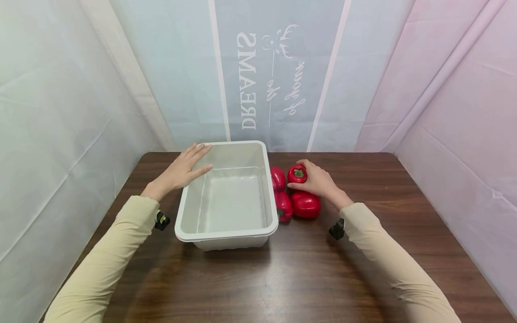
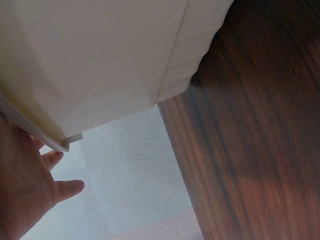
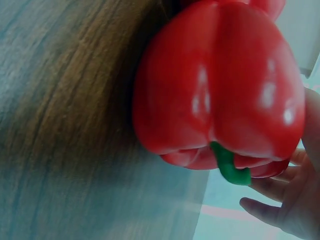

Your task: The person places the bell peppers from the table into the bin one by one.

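Observation:
My right hand (image 1: pixel 321 181) grips a red bell pepper (image 1: pixel 296 177) between thumb and fingers, its green stem facing up. Right in front of it lies another red pepper (image 1: pixel 306 205) on its side; this one, with a curved green stem, fills much of the right wrist view and hides the held pepper there. Two more red peppers (image 1: pixel 284 207) sit against the right side of a pale grey plastic tub (image 1: pixel 228 235). At the tub's left far corner, my left hand (image 1: pixel 181 169) lies over the rim with its fingers spread and straight. Nothing lies inside the tub.
The dark wooden table (image 1: pixel 299 278) reaches back to a pale blue cloth (image 1: pixel 278 134) with mirrored lettering. White cloth walls (image 1: pixel 72 134) close in the left and right sides. The tub stands left of the table's middle.

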`<state>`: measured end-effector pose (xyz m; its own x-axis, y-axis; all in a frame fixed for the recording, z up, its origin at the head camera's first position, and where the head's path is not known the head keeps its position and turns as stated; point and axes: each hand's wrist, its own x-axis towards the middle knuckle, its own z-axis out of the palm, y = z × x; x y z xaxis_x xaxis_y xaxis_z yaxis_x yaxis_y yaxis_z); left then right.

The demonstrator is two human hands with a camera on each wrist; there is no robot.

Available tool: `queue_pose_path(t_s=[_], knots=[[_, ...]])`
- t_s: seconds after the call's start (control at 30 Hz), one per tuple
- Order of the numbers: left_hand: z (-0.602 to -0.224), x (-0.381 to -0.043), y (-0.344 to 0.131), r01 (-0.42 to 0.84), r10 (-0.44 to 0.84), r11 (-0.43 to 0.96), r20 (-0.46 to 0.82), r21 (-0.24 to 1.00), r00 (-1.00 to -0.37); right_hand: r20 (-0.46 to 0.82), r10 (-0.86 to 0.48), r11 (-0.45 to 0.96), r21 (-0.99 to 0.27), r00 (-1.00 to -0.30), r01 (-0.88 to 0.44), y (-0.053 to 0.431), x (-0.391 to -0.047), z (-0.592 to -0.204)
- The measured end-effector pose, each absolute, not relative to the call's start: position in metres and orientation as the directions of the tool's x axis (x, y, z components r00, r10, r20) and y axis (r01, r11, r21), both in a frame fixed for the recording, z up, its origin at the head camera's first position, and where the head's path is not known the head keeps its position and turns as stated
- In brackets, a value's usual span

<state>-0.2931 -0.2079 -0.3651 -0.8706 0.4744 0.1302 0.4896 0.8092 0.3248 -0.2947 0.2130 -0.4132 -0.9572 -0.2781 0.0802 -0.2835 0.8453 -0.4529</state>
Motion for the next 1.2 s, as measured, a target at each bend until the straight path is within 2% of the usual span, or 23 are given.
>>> queue_pose_path(t_s=[0.37, 1.2], knots=[[-0.367, -0.294, -0.208, 0.506, 0.475, 0.778, 0.177, 0.372, -0.862, 0.158, -0.26, 0.83, -0.467, -0.953, -0.304, 0.208, -0.293, -0.399], [-0.368, -0.292, -0.209, 0.497, 0.469, 0.766, 0.174, 0.408, -0.866, 0.261, -0.257, 0.77, -0.527, -0.931, -0.36, 0.192, -0.284, -0.358]])
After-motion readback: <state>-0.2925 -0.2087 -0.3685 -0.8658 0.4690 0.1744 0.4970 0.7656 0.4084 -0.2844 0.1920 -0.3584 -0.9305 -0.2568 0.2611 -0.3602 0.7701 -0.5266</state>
